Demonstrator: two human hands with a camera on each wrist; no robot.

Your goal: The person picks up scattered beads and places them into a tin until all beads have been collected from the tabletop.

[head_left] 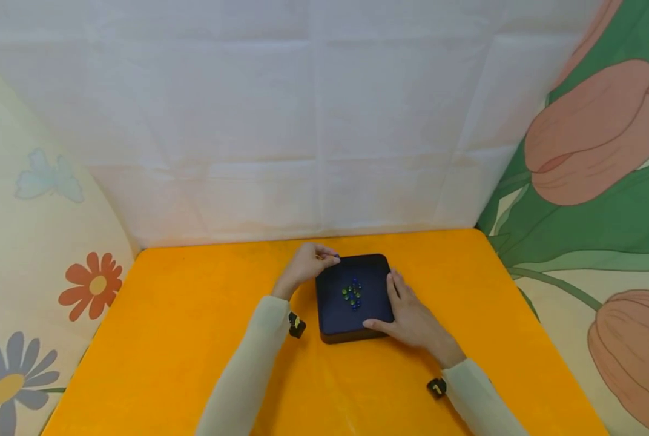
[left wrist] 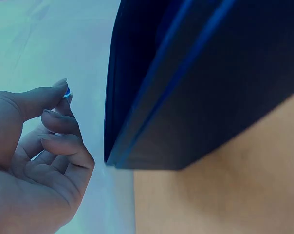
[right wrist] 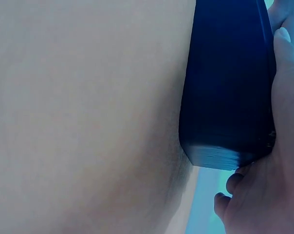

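A square black tray (head_left: 329, 327) stands on the table, with several small blue and yellow-green glass marbles (head_left: 352, 293) clustered on its floor. At the tray's far left corner, my left hand (head_left: 306, 263) pinches a small blue marble (left wrist: 67, 91) between thumb and fingertips. The other left fingers curl loosely toward the palm. My right hand (head_left: 416, 318) holds the tray by its near right side. Its thumb lies over the near rim, while the fingers lie along the right wall. In the right wrist view, the tray's dark outer wall (right wrist: 227, 83) stands beside this hand.
An orange-yellow tabletop (head_left: 194, 339) surrounds the tray. Behind it hangs a creased white sheet (head_left: 237, 121). Flower-printed panels flank the table, with a red flower (head_left: 97, 284) on the left and pink tulips (head_left: 597, 133) on the right. Small black blocks (head_left: 296, 325) sit at both wrists.
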